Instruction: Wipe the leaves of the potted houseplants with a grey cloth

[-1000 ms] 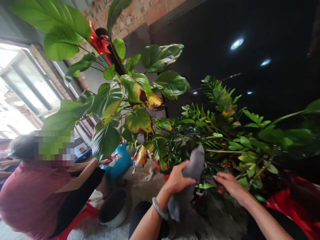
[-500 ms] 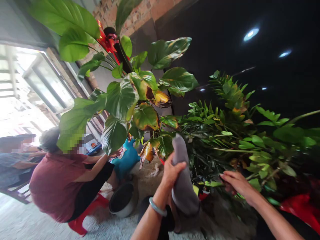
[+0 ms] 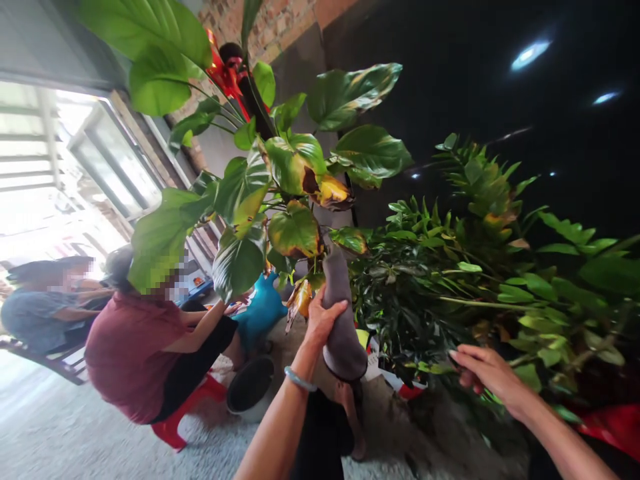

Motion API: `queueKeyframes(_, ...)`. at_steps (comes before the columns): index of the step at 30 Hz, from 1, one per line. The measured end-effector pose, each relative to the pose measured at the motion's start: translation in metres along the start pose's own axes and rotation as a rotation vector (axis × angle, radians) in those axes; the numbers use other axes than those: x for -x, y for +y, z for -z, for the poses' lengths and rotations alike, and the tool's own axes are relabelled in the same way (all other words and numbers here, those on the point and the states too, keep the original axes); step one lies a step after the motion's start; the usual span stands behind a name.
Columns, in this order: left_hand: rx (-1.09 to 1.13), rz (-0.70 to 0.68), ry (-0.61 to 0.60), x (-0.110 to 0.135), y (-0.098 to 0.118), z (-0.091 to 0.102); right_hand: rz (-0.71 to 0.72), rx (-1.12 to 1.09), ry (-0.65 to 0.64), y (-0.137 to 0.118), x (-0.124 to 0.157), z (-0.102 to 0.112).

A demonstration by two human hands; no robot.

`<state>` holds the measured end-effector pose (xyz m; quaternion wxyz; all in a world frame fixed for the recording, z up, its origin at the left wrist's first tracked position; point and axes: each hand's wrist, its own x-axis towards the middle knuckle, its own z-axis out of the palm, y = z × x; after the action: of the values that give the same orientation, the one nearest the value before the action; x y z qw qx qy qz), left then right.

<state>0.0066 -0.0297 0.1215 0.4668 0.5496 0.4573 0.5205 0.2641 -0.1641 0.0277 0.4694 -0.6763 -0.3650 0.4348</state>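
My left hand is closed on a grey cloth, lifted so that its upper end touches a yellowing leaf of the big-leafed plant. A pale bangle circles that wrist. My right hand reaches into the low, narrow-leafed plant, with its fingers curled among the stems and leaflets; I cannot make out what, if anything, they hold.
A person in a dark red top sits on a red stool at the left, with another person behind. A grey basin and a blue pot stand on the floor. A red bow tops the tall plant.
My left hand has lifted the grey cloth up and left, from the low plant to the big plant's yellowed leaves. My right hand stays in the low foliage.
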Motion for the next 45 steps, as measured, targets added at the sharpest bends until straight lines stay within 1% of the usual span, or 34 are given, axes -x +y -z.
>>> queueKeyframes(1,-0.069,0.054,-0.015,0.004,-0.015,0.001,-0.005,0.002,0.011,-0.001,0.001,-0.001)
queueKeyframes(2,-0.142,0.122,-0.058,0.012,-0.031,0.003,-0.013,0.004,0.023,-0.001,0.001,-0.001)
queueKeyframes(4,-0.210,0.267,-0.248,0.035,-0.059,0.013,-0.032,0.009,0.044,-0.001,0.002,0.001)
queueKeyframes(5,-0.219,0.321,-0.354,0.048,-0.067,0.018,-0.041,0.011,0.054,-0.001,0.003,0.002)
queueKeyframes(6,-0.212,0.351,-0.429,0.059,-0.070,0.025,-0.049,0.014,0.060,-0.001,0.003,0.003)
queueKeyframes(7,-0.193,0.358,-0.464,0.068,-0.069,0.030,-0.056,0.016,0.064,-0.001,0.003,0.004)
queueKeyframes(8,-0.164,0.338,-0.455,0.073,-0.063,0.035,-0.059,0.019,0.064,-0.001,0.004,0.005)
queueKeyframes(10,-0.083,0.249,-0.331,0.069,-0.041,0.039,-0.057,0.022,0.049,-0.002,0.004,0.006)
queueKeyframes(12,0.003,0.151,-0.189,0.052,-0.017,0.037,-0.044,0.021,0.030,-0.004,0.004,0.005)
queueKeyframes(14,0.064,0.076,-0.110,0.031,-0.002,0.028,-0.033,0.018,0.022,-0.006,0.004,0.002)
queueKeyframes(16,0.068,0.058,-0.085,0.016,-0.004,0.015,-0.029,0.014,0.030,-0.007,0.004,-0.001)
queueKeyframes(18,0.001,0.108,-0.081,0.014,-0.020,0.002,-0.030,0.012,0.046,-0.008,0.004,-0.002)
queueKeyframes(20,-0.083,0.216,-0.138,0.027,-0.044,-0.005,-0.031,0.012,0.061,-0.007,0.005,-0.002)
queueKeyframes(22,-0.111,0.331,-0.260,0.048,-0.063,-0.006,-0.035,0.014,0.074,-0.005,0.006,0.001)
queueKeyframes(23,-0.098,0.369,-0.312,0.057,-0.068,-0.003,-0.037,0.015,0.079,-0.003,0.007,0.003)
queueKeyframes(24,-0.074,0.381,-0.333,0.064,-0.068,0.000,-0.039,0.015,0.083,-0.002,0.007,0.005)
queueKeyframes(25,-0.045,0.365,-0.313,0.068,-0.064,0.004,-0.039,0.016,0.085,-0.001,0.007,0.007)
queueKeyframes(26,-0.015,0.322,-0.251,0.069,-0.057,0.007,-0.036,0.016,0.085,0.000,0.007,0.009)
queueKeyframes(27,0.010,0.257,-0.166,0.065,-0.048,0.009,-0.031,0.017,0.083,0.001,0.006,0.010)
queueKeyframes(29,0.055,0.122,-0.011,0.051,-0.027,0.007,-0.021,0.021,0.070,0.001,0.005,0.010)
queueKeyframes(30,0.076,0.071,0.033,0.042,-0.018,0.003,-0.018,0.022,0.061,0.001,0.004,0.009)
queueKeyframes(31,0.095,0.039,0.048,0.034,-0.012,-0.002,-0.014,0.023,0.051,0.000,0.003,0.008)
queueKeyframes(32,0.108,0.031,0.035,0.028,-0.010,-0.008,-0.012,0.025,0.041,-0.001,0.003,0.007)
queueKeyframes(33,0.109,0.050,-0.004,0.024,-0.011,-0.015,-0.010,0.025,0.031,-0.001,0.002,0.006)
queueKeyframes(35,0.071,0.154,-0.108,0.029,-0.023,-0.027,-0.005,0.028,0.015,-0.002,0.002,0.004)
queueKeyframes(37,0.019,0.290,-0.217,0.047,-0.040,-0.032,-0.003,0.034,0.005,0.000,0.002,0.005)
queueKeyframes(38,0.005,0.350,-0.274,0.058,-0.048,-0.032,-0.002,0.037,0.003,0.001,0.003,0.006)
queueKeyframes(40,0.019,0.419,-0.387,0.081,-0.057,-0.025,-0.007,0.042,0.006,0.003,0.003,0.009)
queueKeyframes(41,0.044,0.426,-0.430,0.089,-0.057,-0.021,-0.013,0.043,0.008,0.004,0.003,0.011)
queueKeyframes(42,0.078,0.411,-0.447,0.093,-0.054,-0.016,-0.018,0.043,0.009,0.005,0.002,0.012)
queueKeyframes(43,0.116,0.374,-0.432,0.094,-0.048,-0.012,-0.024,0.041,0.008,0.006,0.002,0.013)
queueKeyframes(45,0.198,0.270,-0.317,0.085,-0.033,-0.009,-0.028,0.032,0.001,0.006,0.001,0.013)
